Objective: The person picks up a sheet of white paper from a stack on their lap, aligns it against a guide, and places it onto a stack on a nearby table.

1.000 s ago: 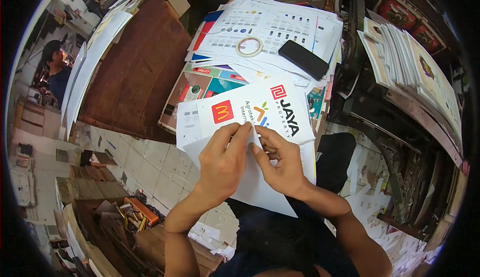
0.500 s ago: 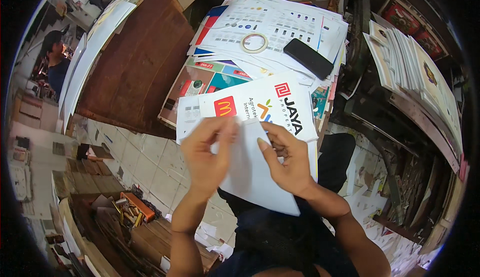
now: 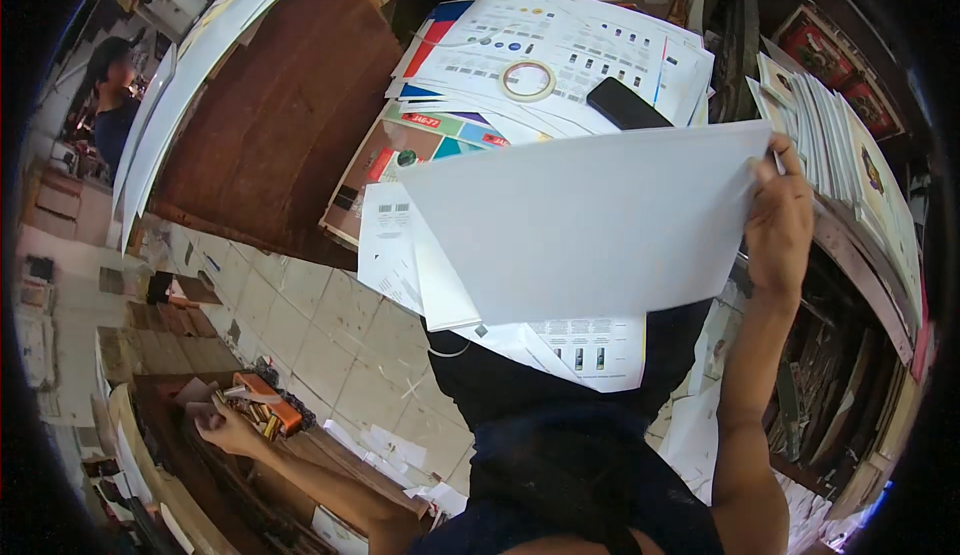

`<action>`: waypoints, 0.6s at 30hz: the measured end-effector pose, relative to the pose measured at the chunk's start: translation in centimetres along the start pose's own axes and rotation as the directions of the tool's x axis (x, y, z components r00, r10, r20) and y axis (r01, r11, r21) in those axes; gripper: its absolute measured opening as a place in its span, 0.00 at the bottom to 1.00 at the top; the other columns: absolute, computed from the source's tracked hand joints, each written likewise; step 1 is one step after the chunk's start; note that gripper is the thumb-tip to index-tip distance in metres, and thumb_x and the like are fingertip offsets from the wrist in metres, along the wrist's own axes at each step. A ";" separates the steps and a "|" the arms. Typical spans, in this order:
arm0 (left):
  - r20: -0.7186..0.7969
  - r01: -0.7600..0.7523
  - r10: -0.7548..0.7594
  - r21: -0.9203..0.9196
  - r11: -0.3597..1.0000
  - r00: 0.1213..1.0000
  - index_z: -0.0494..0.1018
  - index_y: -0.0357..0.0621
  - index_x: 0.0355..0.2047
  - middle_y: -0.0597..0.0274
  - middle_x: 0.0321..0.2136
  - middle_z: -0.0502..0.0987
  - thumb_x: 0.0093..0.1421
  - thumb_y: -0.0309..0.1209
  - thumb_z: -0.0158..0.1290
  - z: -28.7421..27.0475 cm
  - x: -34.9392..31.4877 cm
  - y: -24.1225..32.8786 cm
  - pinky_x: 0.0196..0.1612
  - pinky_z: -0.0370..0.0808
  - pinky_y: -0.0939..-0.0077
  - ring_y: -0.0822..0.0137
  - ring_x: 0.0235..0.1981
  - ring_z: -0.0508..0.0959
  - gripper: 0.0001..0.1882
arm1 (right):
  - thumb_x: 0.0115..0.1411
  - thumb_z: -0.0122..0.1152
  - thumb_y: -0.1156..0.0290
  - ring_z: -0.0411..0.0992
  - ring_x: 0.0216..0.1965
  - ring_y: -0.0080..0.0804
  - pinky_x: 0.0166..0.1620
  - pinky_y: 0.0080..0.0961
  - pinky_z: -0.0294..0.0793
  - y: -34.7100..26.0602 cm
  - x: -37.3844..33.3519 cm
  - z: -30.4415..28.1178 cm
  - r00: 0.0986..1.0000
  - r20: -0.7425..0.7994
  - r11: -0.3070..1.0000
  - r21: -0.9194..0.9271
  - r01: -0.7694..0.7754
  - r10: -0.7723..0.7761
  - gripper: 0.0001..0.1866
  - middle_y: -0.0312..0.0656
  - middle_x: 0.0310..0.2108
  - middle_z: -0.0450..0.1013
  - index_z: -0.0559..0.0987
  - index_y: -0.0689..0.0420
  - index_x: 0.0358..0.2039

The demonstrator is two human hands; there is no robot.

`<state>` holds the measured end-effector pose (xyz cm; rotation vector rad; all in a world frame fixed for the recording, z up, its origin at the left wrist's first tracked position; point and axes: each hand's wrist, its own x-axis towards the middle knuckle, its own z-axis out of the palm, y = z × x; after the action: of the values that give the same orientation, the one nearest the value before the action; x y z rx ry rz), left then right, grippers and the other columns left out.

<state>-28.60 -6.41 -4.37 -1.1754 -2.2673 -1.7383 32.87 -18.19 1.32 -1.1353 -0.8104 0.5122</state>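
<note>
Raised at the right, my right hand [image 3: 778, 223] pinches the edge of a large white sheet of paper [image 3: 590, 225], thumb on its near face. The sheet slants over the printed papers [image 3: 600, 355] on my lap and hides much of them. Far to the lower left, my left hand [image 3: 232, 429] reaches over a wooden box [image 3: 165, 400]. Beside its fingers sit an orange block-like object [image 3: 272, 402] and several small brass-coloured pieces [image 3: 262, 421]. Those fingers are small and partly hidden, so their grip is unclear.
A pile of printed sheets [image 3: 600, 35] ahead carries a tape roll [image 3: 527, 81] and a black phone [image 3: 625, 105]. A brown wooden panel [image 3: 275, 115] stands left; stacked cards [image 3: 830, 135] lie right. Another person [image 3: 115, 105] is at the far left.
My left hand has left the paper and gone down left to the wooden box. My right hand has moved up and right, drawing the white sheet across the printed logos.
</note>
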 end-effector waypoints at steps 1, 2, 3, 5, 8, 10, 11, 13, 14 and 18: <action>-0.031 -0.003 0.003 0.014 1.000 1.000 0.60 0.39 0.63 0.65 0.28 0.73 0.65 0.37 0.52 -0.8 -0.8 0.5 0.29 0.73 0.80 0.73 0.29 0.74 0.29 | 0.61 0.54 0.73 0.73 0.41 0.22 0.48 0.17 0.70 -0.6 0.4 0.4 0.999 -0.007 0.998 0.034 0.054 -0.054 0.18 0.42 0.40 0.73 0.69 0.65 0.51; 0.157 0.007 0.023 -0.185 0.983 0.987 0.58 0.42 0.65 0.68 0.25 0.68 0.63 0.35 0.55 -0.5 -1.4 2.1 0.25 0.70 0.84 0.76 0.25 0.72 0.32 | 0.62 0.53 0.73 0.73 0.42 0.23 0.50 0.19 0.70 -1.2 0.6 1.0 0.995 0.001 0.992 0.073 0.103 -0.104 0.18 0.43 0.40 0.73 0.69 0.65 0.51; 0.357 0.031 0.103 -0.352 0.936 0.929 0.56 0.43 0.66 0.68 0.25 0.68 0.61 0.33 0.55 0.7 -3.3 5.5 0.24 0.69 0.86 0.77 0.23 0.70 0.35 | 0.62 0.53 0.73 0.73 0.42 0.23 0.50 0.19 0.70 -1.9 0.7 1.3 0.995 0.027 0.993 0.069 0.099 -0.101 0.18 0.43 0.40 0.73 0.69 0.65 0.51; 0.714 0.204 0.302 -0.529 0.824 0.631 0.53 0.45 0.68 0.69 0.25 0.69 0.55 0.35 0.61 4.0 -7.2 11.2 0.18 0.62 0.88 0.81 0.17 0.62 0.43 | 0.62 0.53 0.72 0.73 0.43 0.32 0.51 0.28 0.70 -3.3 0.5 1.3 0.967 0.081 0.935 0.285 0.210 -0.242 0.18 0.45 0.40 0.73 0.69 0.65 0.51; 0.820 0.309 0.549 -0.570 0.761 0.160 0.50 0.35 0.67 0.64 0.27 0.74 0.51 0.17 0.53 7.9 -12.1 17.0 0.26 0.68 0.87 0.79 0.22 0.70 0.43 | 0.63 0.54 0.71 0.71 0.44 0.41 0.53 0.38 0.66 -4.7 0.1 2.1 0.876 0.181 0.873 0.299 0.385 -0.448 0.17 0.49 0.40 0.72 0.69 0.61 0.52; 0.502 -0.023 0.795 -0.841 0.541 0.340 0.74 0.31 0.48 0.51 0.41 0.79 0.50 0.14 0.53 9.3 -11.0 16.1 0.30 0.71 0.82 0.76 0.27 0.75 0.22 | 0.63 0.56 0.69 0.67 0.48 0.41 0.57 0.41 0.60 -5.9 0.5 0.9 0.733 0.325 0.801 0.192 0.568 -0.598 0.15 0.49 0.46 0.69 0.72 0.54 0.50; 0.496 -0.037 0.758 -0.827 0.561 0.423 0.76 0.31 0.45 0.51 0.40 0.80 0.49 0.14 0.54 8.9 -11.1 16.6 0.32 0.73 0.81 0.75 0.28 0.77 0.20 | 0.63 0.56 0.67 0.67 0.49 0.39 0.57 0.39 0.61 -5.7 0.3 0.4 0.776 0.193 0.798 0.083 0.597 -0.600 0.15 0.48 0.46 0.68 0.72 0.55 0.50; 0.437 -0.167 0.741 -0.795 0.583 0.509 0.79 0.31 0.41 0.51 0.38 0.81 0.50 0.13 0.54 7.6 -11.8 18.5 0.35 0.74 0.81 0.73 0.31 0.79 0.16 | 0.64 0.56 0.64 0.66 0.50 0.37 0.56 0.36 0.63 -2.5 0.4 -2.5 0.844 0.121 0.845 -0.058 0.532 -0.523 0.15 0.47 0.47 0.68 0.73 0.56 0.49; 0.387 -0.259 0.783 -0.792 0.553 0.488 0.79 0.31 0.40 0.50 0.37 0.82 0.50 0.13 0.55 7.5 -12.4 20.0 0.36 0.74 0.82 0.72 0.31 0.80 0.15 | 0.64 0.56 0.63 0.67 0.51 0.36 0.55 0.35 0.64 -1.5 -0.1 -5.1 0.878 0.162 0.873 -0.126 0.471 -0.451 0.16 0.47 0.47 0.68 0.73 0.57 0.48; 0.110 -0.415 0.941 -0.877 0.243 0.319 0.80 0.32 0.40 0.45 0.37 0.82 0.42 0.07 0.55 10.2 -12.3 19.4 0.47 0.77 0.68 0.47 0.45 0.81 0.22 | 0.66 0.51 0.57 0.70 0.50 0.37 0.55 0.33 0.69 2.9 -1.5 -5.7 0.938 0.346 0.886 0.436 -0.155 -0.006 0.22 0.50 0.47 0.70 0.70 0.65 0.49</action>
<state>-4.48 -2.78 1.80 -2.7738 -0.4430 -1.8461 36.57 -21.61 -2.94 -0.6445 -0.8819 0.9322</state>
